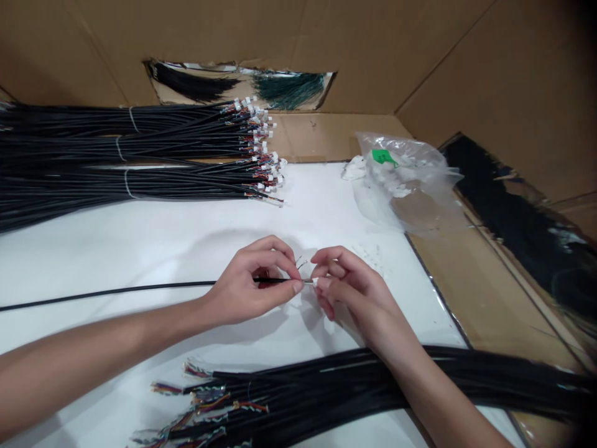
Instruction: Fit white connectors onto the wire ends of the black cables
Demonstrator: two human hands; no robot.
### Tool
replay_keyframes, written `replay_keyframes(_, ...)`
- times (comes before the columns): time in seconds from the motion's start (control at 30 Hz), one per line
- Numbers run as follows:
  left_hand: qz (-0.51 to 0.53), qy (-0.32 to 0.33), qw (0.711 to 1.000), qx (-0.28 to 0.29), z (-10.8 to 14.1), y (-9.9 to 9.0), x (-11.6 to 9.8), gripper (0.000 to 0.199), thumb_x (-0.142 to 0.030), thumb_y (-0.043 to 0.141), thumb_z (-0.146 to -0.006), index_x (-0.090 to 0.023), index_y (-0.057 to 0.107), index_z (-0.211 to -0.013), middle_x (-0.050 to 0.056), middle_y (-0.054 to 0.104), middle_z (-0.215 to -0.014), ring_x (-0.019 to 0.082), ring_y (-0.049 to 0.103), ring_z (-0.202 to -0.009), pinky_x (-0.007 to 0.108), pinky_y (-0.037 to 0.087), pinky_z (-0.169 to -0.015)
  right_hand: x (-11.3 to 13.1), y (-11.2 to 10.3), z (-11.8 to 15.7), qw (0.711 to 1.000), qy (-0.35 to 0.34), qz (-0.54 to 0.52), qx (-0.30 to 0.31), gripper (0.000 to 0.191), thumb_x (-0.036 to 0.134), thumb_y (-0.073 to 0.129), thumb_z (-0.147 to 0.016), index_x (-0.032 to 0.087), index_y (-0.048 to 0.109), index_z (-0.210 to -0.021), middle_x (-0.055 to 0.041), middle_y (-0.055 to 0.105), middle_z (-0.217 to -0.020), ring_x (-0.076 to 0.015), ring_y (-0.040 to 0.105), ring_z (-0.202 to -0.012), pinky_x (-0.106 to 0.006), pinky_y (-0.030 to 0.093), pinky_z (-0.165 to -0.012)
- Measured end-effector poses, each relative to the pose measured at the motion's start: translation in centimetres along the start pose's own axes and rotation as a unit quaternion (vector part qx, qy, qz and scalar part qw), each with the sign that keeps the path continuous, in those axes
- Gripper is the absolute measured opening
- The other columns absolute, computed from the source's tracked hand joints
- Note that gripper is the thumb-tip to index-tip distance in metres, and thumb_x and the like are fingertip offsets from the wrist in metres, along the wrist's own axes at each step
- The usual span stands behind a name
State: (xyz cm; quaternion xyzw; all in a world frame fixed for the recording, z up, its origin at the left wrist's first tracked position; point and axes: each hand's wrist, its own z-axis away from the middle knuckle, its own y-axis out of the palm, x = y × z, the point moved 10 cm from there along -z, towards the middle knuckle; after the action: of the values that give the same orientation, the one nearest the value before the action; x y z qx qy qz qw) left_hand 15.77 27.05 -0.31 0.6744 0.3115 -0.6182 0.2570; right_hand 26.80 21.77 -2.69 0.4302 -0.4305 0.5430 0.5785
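Note:
A single black cable (153, 287) runs in from the left edge to my left hand (261, 277), which pinches it close to its stripped end. Short thin wires (302, 264) stick up from that end, between the two hands. My right hand (352, 286) pinches a small white connector (315, 282) between thumb and fingertip, right at the wire ends. Whether any wire sits inside the connector is too small to tell. Both hands are just above the white work surface (163, 249).
Bundled black cables (116, 149) with white connectors lie at the back left. A clear plastic bag (410, 180) with white pieces lies at the back right. Loose black cables (326, 386) with bare coloured wires cross the front. Cardboard walls (364, 56) with cut-outs stand behind and right.

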Motion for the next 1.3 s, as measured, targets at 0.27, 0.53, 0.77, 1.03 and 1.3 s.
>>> replay_keyframes(0.27, -0.001, -0.016, 1.0, -0.01, 0.0, -0.2, 0.3, 0.009, -0.017, 0.068, -0.074, -0.012, 0.065, -0.067, 0.002, 0.05, -0.091, 0.002, 0.044, -0.054, 0.019, 0.037, -0.048, -0.7, -0.3, 0.0, 0.999, 0.038, 0.03, -0.008, 0.021, 0.037, 0.062, -0.087, 0.017, 0.063, -0.08, 0.0021, 0.052, -0.062, -0.0083, 0.045, -0.049, -0.021, 0.036, -0.045)
replay_keyframes(0.53, 0.009, -0.02, 1.0, -0.003, -0.1, 0.0, 0.3, 0.008, -0.013, 0.067, -0.073, -0.011, 0.064, -0.066, 0.001, 0.05, -0.089, 0.002, 0.044, -0.054, 0.019, 0.036, -0.048, -1.2, 0.6, 0.0, 0.996, 0.056, -0.059, 0.026, 0.022, 0.036, 0.066, -0.084, 0.017, 0.063, -0.075, 0.0025, 0.051, -0.062, -0.0063, 0.044, -0.045, -0.018, 0.032, -0.038)
replay_keyframes(0.77, 0.058, -0.07, 0.996, 0.026, -0.3, 0.2, 1.2, 0.007, -0.014, 0.069, -0.073, -0.011, 0.066, -0.067, 0.0, 0.05, -0.087, 0.004, 0.048, -0.059, 0.021, 0.039, -0.052, -0.9, 1.2, -0.1, 0.995, 0.053, -0.072, 0.052, 0.02, 0.034, 0.066, -0.086, 0.017, 0.065, -0.076, 0.0026, 0.053, -0.064, -0.0047, 0.044, -0.045, -0.016, 0.034, -0.038)
replay_keyframes(1.03, 0.136, -0.122, 0.98, 0.08, -0.6, 1.1, 2.0, 0.006, -0.01, 0.07, -0.071, -0.011, 0.068, -0.066, 0.0, 0.05, -0.087, 0.003, 0.049, -0.058, 0.018, 0.038, -0.051, -0.8, 1.3, 0.0, 0.995, 0.044, -0.065, 0.063, 0.021, 0.035, 0.064, -0.088, 0.017, 0.065, -0.077, 0.0038, 0.05, -0.062, -0.0043, 0.044, -0.046, -0.016, 0.034, -0.039)
replay_keyframes(1.3, 0.144, -0.133, 0.976, 0.096, -0.7, 1.2, 2.2, 0.004, -0.01, 0.071, -0.072, -0.011, 0.07, -0.068, -0.001, 0.051, -0.086, 0.003, 0.049, -0.061, 0.018, 0.037, -0.053, -0.1, 1.0, 0.0, 0.999, 0.018, 0.006, 0.043, 0.022, 0.036, 0.063, -0.089, 0.018, 0.063, -0.076, 0.0045, 0.047, -0.056, -0.0048, 0.041, -0.046, -0.017, 0.032, -0.042)
